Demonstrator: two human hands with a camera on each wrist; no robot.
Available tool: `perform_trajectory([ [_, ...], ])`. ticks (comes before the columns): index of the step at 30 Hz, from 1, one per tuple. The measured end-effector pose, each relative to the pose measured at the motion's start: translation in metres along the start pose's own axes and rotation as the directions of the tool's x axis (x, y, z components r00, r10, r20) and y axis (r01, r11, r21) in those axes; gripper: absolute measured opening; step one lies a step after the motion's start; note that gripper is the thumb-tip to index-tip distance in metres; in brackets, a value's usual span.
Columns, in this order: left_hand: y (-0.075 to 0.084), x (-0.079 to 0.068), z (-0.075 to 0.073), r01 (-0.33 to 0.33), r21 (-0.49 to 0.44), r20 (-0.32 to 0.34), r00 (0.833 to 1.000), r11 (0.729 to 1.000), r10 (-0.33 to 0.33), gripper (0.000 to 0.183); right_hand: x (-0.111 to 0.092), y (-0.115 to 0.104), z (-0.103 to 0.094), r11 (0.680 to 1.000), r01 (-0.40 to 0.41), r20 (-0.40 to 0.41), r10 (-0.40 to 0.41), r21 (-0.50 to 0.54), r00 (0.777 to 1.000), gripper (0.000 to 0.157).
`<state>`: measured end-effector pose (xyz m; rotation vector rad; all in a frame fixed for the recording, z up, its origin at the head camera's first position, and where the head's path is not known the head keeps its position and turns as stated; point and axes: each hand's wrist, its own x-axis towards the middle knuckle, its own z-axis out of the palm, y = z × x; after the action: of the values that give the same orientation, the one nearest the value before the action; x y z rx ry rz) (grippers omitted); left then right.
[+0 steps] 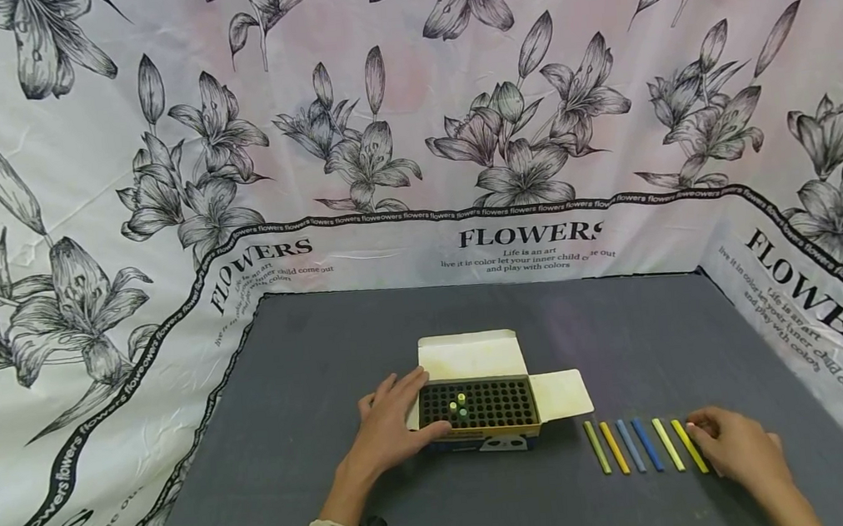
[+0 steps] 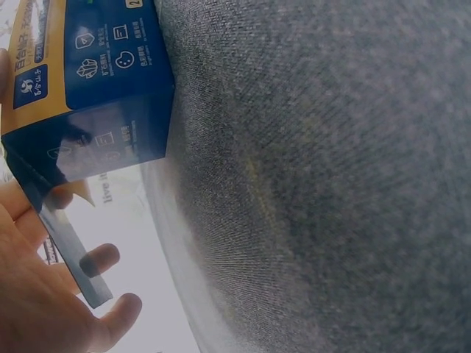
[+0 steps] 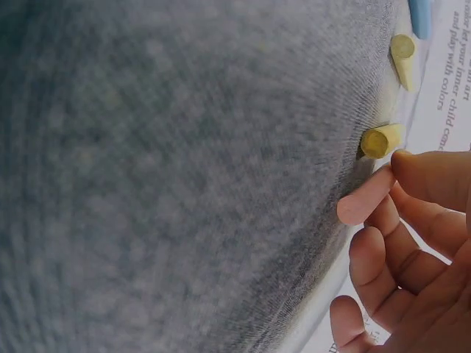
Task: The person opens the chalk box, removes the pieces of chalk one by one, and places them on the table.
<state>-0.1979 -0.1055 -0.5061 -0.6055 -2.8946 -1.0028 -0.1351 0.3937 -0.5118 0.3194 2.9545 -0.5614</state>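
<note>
An opened cardboard box [image 1: 500,433] holds a black tray [image 1: 505,402] of round holes. Three chalk sticks [image 1: 461,399] stand in its left part. My left hand [image 1: 390,424] holds the box at its left end, thumb over the front rim and index finger near the back corner; in the left wrist view, its other fingers spread beside a side flap [image 2: 66,243]. Between thumb and fingers, my right hand [image 1: 742,444] pinches a pink chalk stick [image 3: 364,197]. Just left of it lies a yellow chalk stick [image 1: 689,446], apart from the pink one.
Several chalks lie in a row: green [image 1: 597,448], orange-yellow [image 1: 614,448], greyish blue [image 1: 631,446], blue [image 1: 647,445] and pale yellow [image 1: 668,444]. The box's lid [image 1: 471,356] and right flap [image 1: 561,394] stick out. A flower-printed cloth [image 1: 376,254] surrounds the grey table [image 1: 323,338].
</note>
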Motion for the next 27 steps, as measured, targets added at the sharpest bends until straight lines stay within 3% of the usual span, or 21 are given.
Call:
perform_trajectory([
  [27, 0.0027, -0.0012, -0.0007, 0.007, -0.032, -0.004, 1.0, 0.999, -0.007, 0.084, -0.0032, -0.0014, -0.0005, 1.0, 0.003, 0.015, -0.004, 0.01, 1.0, 0.038],
])
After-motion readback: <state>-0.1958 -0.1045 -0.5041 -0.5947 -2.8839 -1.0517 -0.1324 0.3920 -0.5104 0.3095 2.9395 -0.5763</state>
